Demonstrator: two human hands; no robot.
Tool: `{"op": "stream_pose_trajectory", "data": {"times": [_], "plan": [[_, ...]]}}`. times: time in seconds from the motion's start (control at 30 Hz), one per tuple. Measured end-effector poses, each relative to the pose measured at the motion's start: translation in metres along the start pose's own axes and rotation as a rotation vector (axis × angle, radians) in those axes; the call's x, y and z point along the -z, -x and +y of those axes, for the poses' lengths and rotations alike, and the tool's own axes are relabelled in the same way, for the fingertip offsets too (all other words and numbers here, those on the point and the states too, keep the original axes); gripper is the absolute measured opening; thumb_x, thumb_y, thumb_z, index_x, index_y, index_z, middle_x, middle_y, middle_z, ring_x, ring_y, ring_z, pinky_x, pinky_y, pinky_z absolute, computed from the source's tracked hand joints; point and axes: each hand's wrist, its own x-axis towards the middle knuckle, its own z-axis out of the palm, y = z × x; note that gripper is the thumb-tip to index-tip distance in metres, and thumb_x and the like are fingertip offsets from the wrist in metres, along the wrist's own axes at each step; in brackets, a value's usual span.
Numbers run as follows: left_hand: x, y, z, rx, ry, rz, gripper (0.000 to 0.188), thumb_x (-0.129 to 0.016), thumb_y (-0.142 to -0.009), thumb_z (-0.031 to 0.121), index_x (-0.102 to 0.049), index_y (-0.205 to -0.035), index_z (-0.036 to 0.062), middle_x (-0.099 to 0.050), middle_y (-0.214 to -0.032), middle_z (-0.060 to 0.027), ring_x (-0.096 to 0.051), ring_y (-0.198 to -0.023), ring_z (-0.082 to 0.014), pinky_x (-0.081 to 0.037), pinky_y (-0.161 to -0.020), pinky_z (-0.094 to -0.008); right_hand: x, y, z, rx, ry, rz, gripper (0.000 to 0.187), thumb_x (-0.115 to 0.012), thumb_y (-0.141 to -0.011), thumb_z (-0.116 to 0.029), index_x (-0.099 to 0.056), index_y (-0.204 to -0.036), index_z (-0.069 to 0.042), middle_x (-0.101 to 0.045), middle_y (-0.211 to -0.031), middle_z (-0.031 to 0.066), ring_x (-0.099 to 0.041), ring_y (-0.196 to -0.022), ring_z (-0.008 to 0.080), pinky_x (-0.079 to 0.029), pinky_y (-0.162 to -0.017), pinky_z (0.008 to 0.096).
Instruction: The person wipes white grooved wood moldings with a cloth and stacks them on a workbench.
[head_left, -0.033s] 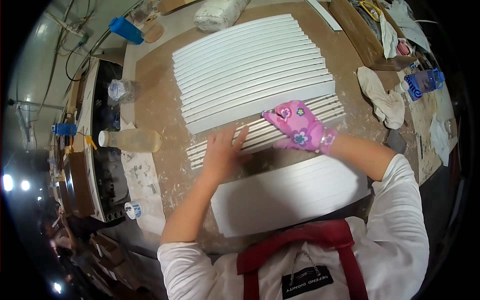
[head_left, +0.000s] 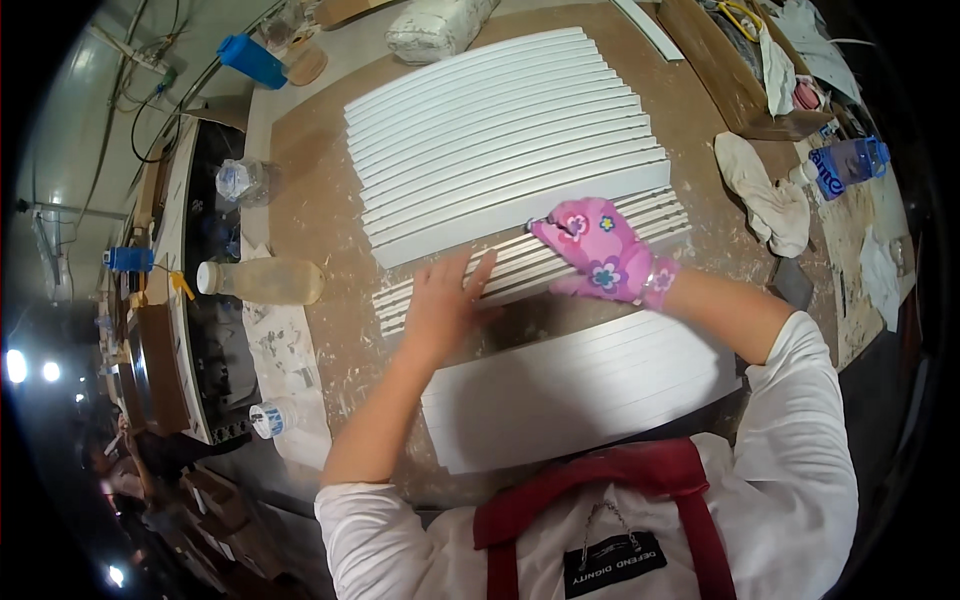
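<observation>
A bundle of white grooved strips lies across the middle of the board, set edge-up side by side. My bare left hand rests on the bundle's left part, fingers spread. Over its middle is my right hand, in a pink flowered glove, with the fingers closed together. A small dark tip shows at the gloved fingertips; what it belongs to is hidden. Beyond the bundle, many white strips lie in overlapping rows. Closer to me, flat white strips sit side by side, partly in my shadow.
A brown, paint-flecked board covers the table. On the left stand a cloudy bottle, a clear bottle and a blue bottle. At right are a cardboard box, a white cloth glove and a blue jug.
The gloved right hand has shifted very slightly to the right. My left hand and the strips look the same.
</observation>
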Motion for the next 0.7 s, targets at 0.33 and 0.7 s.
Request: {"op": "stream_pose_trajectory", "data": {"times": [0.33,0.7], "plan": [[-0.003,-0.031,-0.016,0.159,-0.015,-0.131,0.081,-0.065,-0.085,0.042,-0.028,-0.151,0.0163,-0.019,-0.159,-0.0127,-0.02,-0.144,-0.0375,-0.018,-0.112,-0.0603,-0.009,0.017,0.035,-0.234,0.249,0.252,0.07,-0.047,-0.092,-0.056,-0.037,-0.146,-0.013,-0.034,-0.152,0.0136,-0.028,-0.141,0.0341,-0.017,-0.116,0.0488],[0.037,0.053,0.054,0.143,0.328,-0.066,0.077,-0.075,-0.076,0.042,-0.045,-0.138,0.0065,-0.049,-0.136,-0.0183,-0.045,-0.125,-0.0374,-0.035,-0.102,-0.048,0.033,0.167,0.04,-0.619,-0.146,0.344,0.06,-0.054,-0.096,-0.035,-0.037,-0.144,-0.003,-0.045,-0.143,0.0191,-0.043,-0.132,0.0343,-0.035,-0.111,0.0406]]}}
